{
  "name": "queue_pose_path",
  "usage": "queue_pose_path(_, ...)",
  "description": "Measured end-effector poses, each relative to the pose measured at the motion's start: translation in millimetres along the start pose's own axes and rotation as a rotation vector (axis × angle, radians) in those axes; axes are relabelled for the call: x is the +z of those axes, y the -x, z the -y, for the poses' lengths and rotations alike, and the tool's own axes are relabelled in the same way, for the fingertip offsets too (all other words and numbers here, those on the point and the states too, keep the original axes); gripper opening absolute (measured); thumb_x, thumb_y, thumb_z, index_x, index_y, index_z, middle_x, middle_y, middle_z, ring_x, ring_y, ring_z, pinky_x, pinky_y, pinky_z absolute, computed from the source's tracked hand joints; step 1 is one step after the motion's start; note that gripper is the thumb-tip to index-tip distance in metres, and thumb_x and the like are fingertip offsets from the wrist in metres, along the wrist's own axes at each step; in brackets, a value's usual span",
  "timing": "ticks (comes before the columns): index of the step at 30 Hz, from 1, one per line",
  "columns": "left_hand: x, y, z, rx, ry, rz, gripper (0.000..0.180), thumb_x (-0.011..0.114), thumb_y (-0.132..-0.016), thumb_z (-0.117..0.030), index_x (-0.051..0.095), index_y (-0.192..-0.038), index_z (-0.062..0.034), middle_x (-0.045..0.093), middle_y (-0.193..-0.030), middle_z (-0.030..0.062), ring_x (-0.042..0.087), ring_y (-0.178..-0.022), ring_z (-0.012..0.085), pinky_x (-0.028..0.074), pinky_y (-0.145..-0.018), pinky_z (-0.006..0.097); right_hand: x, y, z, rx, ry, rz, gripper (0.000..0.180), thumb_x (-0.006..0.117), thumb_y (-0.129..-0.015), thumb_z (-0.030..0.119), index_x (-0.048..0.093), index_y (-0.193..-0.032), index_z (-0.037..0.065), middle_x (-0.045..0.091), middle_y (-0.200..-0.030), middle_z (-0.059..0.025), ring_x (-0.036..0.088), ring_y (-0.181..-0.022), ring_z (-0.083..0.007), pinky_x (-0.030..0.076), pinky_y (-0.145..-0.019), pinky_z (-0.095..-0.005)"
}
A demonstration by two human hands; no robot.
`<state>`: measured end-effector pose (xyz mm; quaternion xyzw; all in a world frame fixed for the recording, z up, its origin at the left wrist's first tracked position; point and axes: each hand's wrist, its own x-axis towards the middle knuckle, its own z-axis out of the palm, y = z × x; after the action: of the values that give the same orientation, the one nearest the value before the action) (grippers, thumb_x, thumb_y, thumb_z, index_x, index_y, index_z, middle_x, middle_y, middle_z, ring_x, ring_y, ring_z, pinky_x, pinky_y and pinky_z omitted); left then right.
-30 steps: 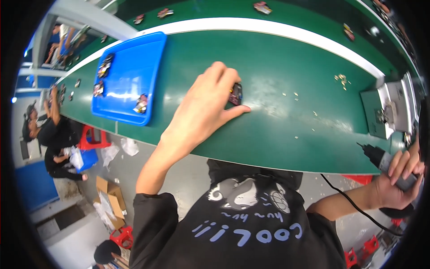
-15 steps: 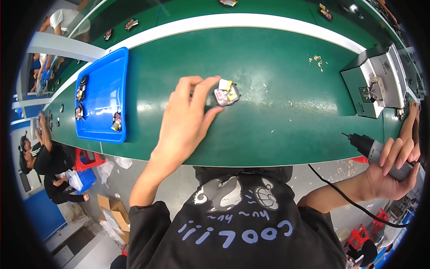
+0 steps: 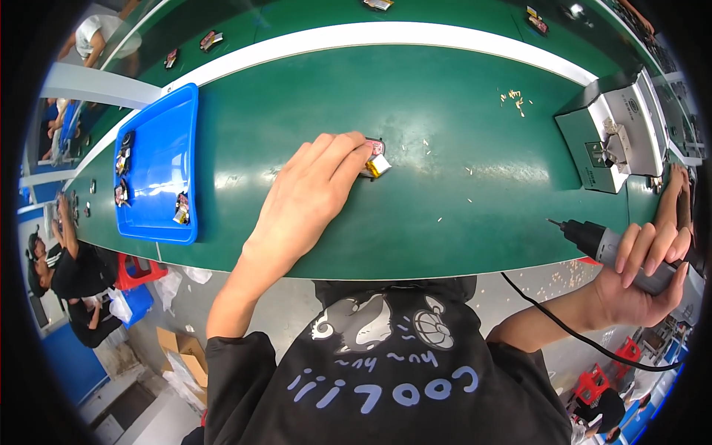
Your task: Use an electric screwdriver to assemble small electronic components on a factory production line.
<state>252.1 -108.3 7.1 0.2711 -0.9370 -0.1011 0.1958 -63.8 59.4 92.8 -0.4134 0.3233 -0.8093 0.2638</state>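
My left hand [image 3: 308,189] reaches over the green bench, its fingers bunched on a small electronic unit [image 3: 378,150] that lies there. The unit has a dark casing and a pinkish board, with a white-and-yellow piece [image 3: 379,165] at its near side. My fingers hide its left part. My right hand [image 3: 644,267] is wrapped round a grey-and-black electric screwdriver [image 3: 593,239], held over the bench's near right edge. Its thin bit points left, clear of the unit, and a black cable [image 3: 564,320] hangs from the tool.
A blue tray [image 3: 191,156] with several similar units stands at the left. Screws [image 3: 515,99] lie scattered at the far right, beside a grey box-shaped machine [image 3: 589,152]. Beyond the white rail [image 3: 386,31], a green strip carries more units. Other people sit left and right.
My left fingers, apart around the unit before, have closed onto it. The unit has turned, bringing its white-and-yellow piece from the far side to the near side. My right hand keeps its grip.
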Motion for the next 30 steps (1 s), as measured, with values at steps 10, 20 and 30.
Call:
queue_pose_path(10, 22, -6, -8, 0.176, -0.228, -0.122, 0.037, 0.069, -0.073, -0.003, 0.066, -0.109, 0.0015, 0.065, -0.108, 0.0081, 0.066, -0.094, 0.0226, 0.056, -0.078, 0.033, 21, -3, -11, 0.033, -0.035, 0.049, 0.02, 0.051, -0.093, 0.022, 0.041, -0.091, 0.006, 0.047, -0.069, -0.0059, 0.038, -0.039, -0.0118, 0.036, -0.04, -0.0261)
queue_pose_path(20, 38, -8, -14, 0.254, -0.228, -0.202, 0.029, 0.07, -0.075, -0.002, 0.068, -0.103, 0.0045, 0.067, -0.104, 0.013, 0.068, -0.094, 0.0261, 0.056, -0.071, 0.033, 61, -13, -35, 0.045, -0.1, 0.095, 0.021, 0.053, -0.091, 0.023, 0.041, -0.088, 0.006, 0.048, -0.066, -0.0058, 0.037, -0.035, -0.0097, 0.034, -0.035, -0.022)
queue_pose_path(30, 39, -3, -20, 0.328, -0.256, -0.251, 0.017, 0.068, -0.08, 0.001, 0.068, -0.096, 0.0079, 0.066, -0.091, 0.0156, 0.07, -0.089, 0.0302, 0.058, -0.066, 0.031, 105, -19, -85, 0.144, -0.141, 0.253, 0.022, 0.046, -0.1, 0.027, 0.041, -0.094, 0.006, 0.047, -0.071, -0.0066, 0.038, -0.04, -0.0117, 0.036, -0.039, -0.026)
